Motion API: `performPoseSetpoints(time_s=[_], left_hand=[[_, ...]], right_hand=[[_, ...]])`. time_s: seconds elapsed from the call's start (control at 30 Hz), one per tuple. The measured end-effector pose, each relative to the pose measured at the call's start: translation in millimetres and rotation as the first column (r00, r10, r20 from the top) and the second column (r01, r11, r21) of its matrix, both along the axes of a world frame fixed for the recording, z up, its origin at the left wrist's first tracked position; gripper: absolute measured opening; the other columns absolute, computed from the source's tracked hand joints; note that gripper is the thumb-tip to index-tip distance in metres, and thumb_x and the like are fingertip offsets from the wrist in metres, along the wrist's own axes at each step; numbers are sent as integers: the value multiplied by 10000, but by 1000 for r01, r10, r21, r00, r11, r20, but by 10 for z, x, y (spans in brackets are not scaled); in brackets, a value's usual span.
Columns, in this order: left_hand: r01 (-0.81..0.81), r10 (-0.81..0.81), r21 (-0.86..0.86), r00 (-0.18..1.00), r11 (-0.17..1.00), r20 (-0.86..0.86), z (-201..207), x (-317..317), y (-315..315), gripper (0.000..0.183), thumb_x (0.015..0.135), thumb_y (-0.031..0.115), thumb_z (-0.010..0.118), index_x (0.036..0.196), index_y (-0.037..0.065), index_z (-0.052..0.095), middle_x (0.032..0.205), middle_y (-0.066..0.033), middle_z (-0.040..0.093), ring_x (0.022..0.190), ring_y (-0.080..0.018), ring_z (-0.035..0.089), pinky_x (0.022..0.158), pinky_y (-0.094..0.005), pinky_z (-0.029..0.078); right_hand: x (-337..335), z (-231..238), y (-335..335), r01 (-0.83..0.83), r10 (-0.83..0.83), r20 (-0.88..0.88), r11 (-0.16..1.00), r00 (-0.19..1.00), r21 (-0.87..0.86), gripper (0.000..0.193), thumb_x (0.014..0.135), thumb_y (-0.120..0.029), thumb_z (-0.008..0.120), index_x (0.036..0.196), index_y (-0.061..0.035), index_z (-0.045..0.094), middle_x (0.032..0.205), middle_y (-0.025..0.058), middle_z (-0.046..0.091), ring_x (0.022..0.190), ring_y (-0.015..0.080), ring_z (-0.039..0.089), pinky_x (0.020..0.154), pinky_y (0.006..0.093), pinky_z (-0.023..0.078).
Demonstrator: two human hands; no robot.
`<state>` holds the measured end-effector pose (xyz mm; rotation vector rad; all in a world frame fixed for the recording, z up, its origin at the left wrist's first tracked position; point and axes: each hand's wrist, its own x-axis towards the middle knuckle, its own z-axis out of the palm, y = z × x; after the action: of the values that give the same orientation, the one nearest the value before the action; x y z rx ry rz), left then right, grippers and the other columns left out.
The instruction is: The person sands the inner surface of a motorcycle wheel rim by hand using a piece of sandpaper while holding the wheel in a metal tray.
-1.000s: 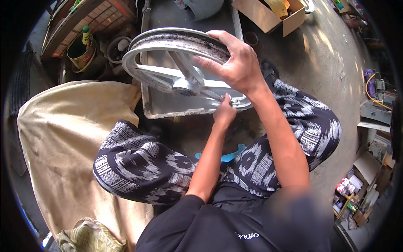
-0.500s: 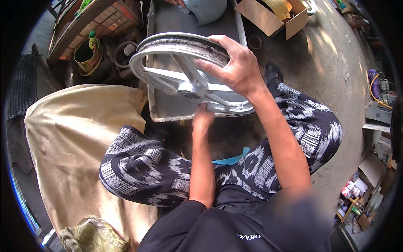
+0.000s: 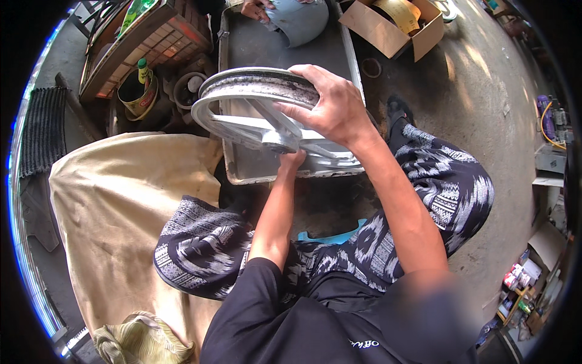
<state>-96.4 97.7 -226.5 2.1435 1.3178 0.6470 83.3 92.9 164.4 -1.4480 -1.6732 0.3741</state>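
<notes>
Tilted over a shallow grey tray (image 3: 251, 45) is a silvery spoked motorcycle wheel (image 3: 268, 115), without a tyre. Dark grime streaks the channel of its rim. My right hand (image 3: 334, 108) is closed over the rim's right side, fingers on top and thumb tucked inward. Just below the hub (image 3: 280, 142), my left hand (image 3: 293, 159) is curled closed against the wheel. Its fingertips are mostly hidden behind the hub and spokes, so what it holds, if anything, cannot be made out.
Across the tray, another person's hand (image 3: 257, 10) rests on a rounded grey part (image 3: 301, 23). An open cardboard box (image 3: 370, 29) stands at the far right. A bucket (image 3: 138, 97) and crate (image 3: 160, 51) are far left; a tan cloth (image 3: 130, 182) drapes nearer.
The wheel and my right hand have shifted slightly lower in view. My left hand has moved up against the hub from below it. The other person's hand shows more now.
</notes>
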Motion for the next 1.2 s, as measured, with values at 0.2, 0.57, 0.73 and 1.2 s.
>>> performPoseSetpoints(time_s=[0.2,0.57,0.73,1.2], left_hand=[[-14,605,-911,752,411,261,749,461,-168,171,1026,252,566,1118,123,631,864,-37,583,729,-186,599,628,-351,509],[-48,976,-991,183,128,117,1943,766,-917,197,1050,199,526,1197,163,651,770,55,451,665,-100,489,556,-268,399],[129,708,-940,627,315,324,2195,821,-1198,461,1031,212,588,1484,126,563,899,38,515,693,-85,492,558,-260,426],[61,362,-650,790,757,495,1861,1288,-1536,460,1052,223,523,1479,58,569,1341,-299,644,1297,-445,597,1118,-419,450]], right_hand=[[151,-116,-32,39,-39,6,999,999,-32,668,795,-611,788,1192,-80,708,1085,138,754,977,358,746,865,460,585],[119,-21,-15,26,-29,-25,994,999,-104,668,789,-614,802,1180,-79,717,1080,131,766,982,338,752,880,444,584],[105,-40,-6,8,-13,-45,995,999,-98,650,798,-590,822,1175,-71,716,1050,136,774,941,326,760,858,427,588],[82,-95,-213,-24,-7,-183,986,983,-166,563,847,-411,870,1220,-28,692,1039,136,794,949,215,776,861,341,591]])
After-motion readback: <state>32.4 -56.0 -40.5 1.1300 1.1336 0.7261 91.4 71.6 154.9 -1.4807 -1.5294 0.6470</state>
